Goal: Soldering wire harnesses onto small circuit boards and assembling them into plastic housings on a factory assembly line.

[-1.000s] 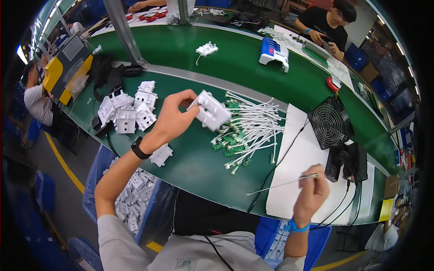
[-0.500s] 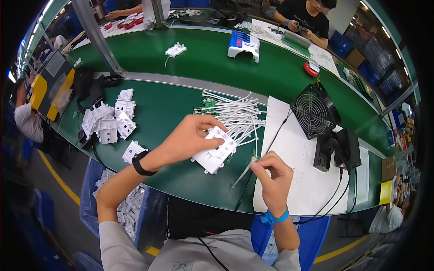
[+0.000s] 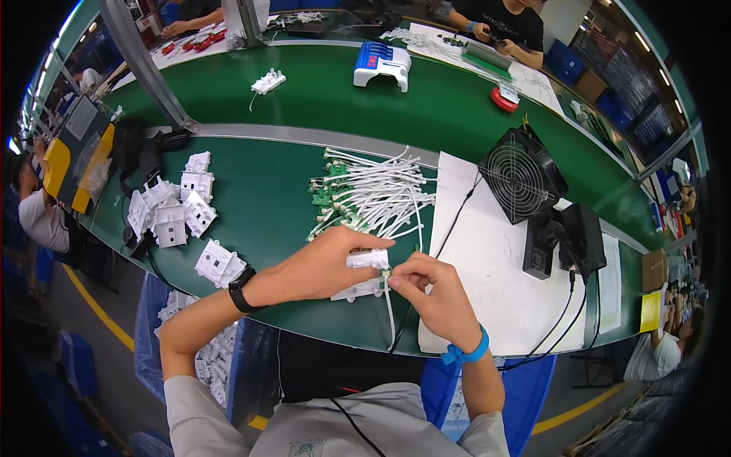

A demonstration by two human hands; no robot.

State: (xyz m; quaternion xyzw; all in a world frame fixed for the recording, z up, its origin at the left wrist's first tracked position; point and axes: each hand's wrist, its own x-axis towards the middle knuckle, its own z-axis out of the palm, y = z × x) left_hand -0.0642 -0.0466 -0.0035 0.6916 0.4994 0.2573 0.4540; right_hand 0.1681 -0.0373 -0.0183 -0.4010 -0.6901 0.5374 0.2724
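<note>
My left hand (image 3: pixel 320 268) grips a white plastic housing (image 3: pixel 368 259) over the green bench, its fingers wrapped round it and covering much of it. At the housing's right edge, my right hand (image 3: pixel 438 293) pinches a small green circuit board (image 3: pixel 385 273). A white cable (image 3: pixel 391 316) hangs from this board toward the bench. Whether the board sits inside the housing I cannot tell. Just beyond my hands lies a heap of white cables (image 3: pixel 381 194) with green boards at their left ends. More white housings (image 3: pixel 169 217) are piled at the left, and one housing (image 3: pixel 219 263) lies near my left wrist.
On the right, a black fan (image 3: pixel 521 175) and black power adapters (image 3: pixel 567 240) stand by a white sheet (image 3: pixel 487 305). A blue-and-white device (image 3: pixel 383 67) rests on the green belt (image 3: pixel 304 95). Below the bench is a lined bin of white parts (image 3: pixel 213 365). Another person (image 3: pixel 502 34) works opposite.
My right hand has brought the green board and cable leftward to the housing. My left hand has tilted the housing, whose flat face showed before. The whole view has shifted slightly.
</note>
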